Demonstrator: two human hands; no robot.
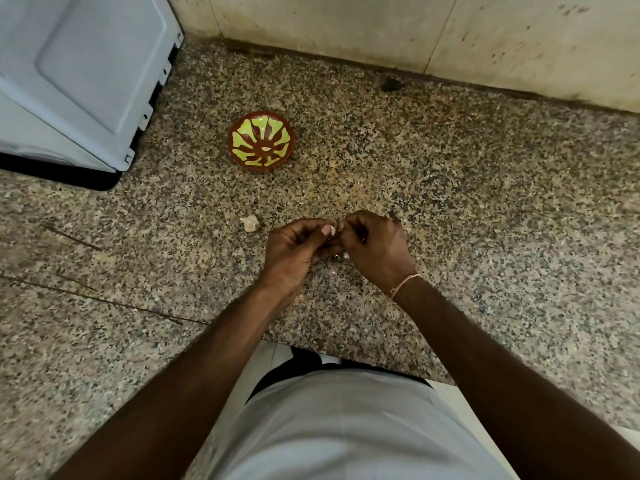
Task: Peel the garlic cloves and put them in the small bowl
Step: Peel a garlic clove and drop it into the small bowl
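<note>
Garlic clove point(337, 226) barely visible, a pale sliver pinched between both hands, held just above the speckled granite surface point(485, 202), near its front edge. Mostly hidden by fingers; can't tell how much skin is on it. Left hand point(298, 251) fingers curled in, thumb pressed toward the clove, thumbnail facing up. Right hand point(372, 244) fingers curled tight on the same clove from the other side, knuckles up. The two hands touch at the fingertips. Thin pinkish thread band point(405, 284) on right wrist.

Small bowl point(261, 142) sits farther back and to the left of the hands, well apart from them. Red-brown with yellow-green petal pattern inside; one tiny pale bit at its centre, too small to identify. Scrap of garlic skin point(250, 223) lies on the surface just left of the left hand. Another pale scrap point(298, 298) by the left wrist.

Grey-white appliance point(83, 81) at far left. Stained tiled wall point(381, 26) along the back. Person's pale shirt point(346, 427) fills bottom of view.
</note>
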